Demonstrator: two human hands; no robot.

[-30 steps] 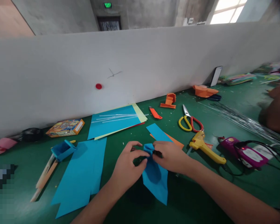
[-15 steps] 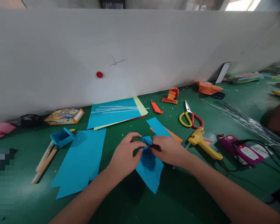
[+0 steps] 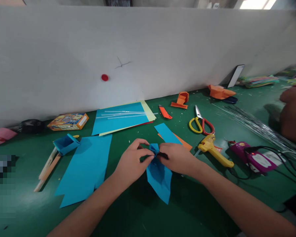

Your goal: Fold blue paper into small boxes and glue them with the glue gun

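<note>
A folded blue paper piece (image 3: 159,176) lies over the green table (image 3: 187,210) in front of me. My left hand (image 3: 132,163) pinches its upper end from the left, fingers closed on the fold. From the right, my right hand (image 3: 177,158) grips the same end. The folded top (image 3: 154,148) shows between my fingertips. A loose blue strip (image 3: 166,133) over an orange sheet (image 3: 185,142) lies just behind my right hand.
A large blue sheet (image 3: 86,168), a small blue paper box (image 3: 65,143) and wooden sticks (image 3: 47,168) lie left. Behind are stacked coloured sheets (image 3: 122,118), an orange cutter (image 3: 165,112), scissors (image 3: 201,123), a yellow glue gun (image 3: 214,150), a purple device (image 3: 254,158). Another person's arm (image 3: 292,113) is far right.
The view has tipped down a little. Both hands have kept their pinch on the blue piece, whose lower tip has swung slightly left and looks narrower.
</note>
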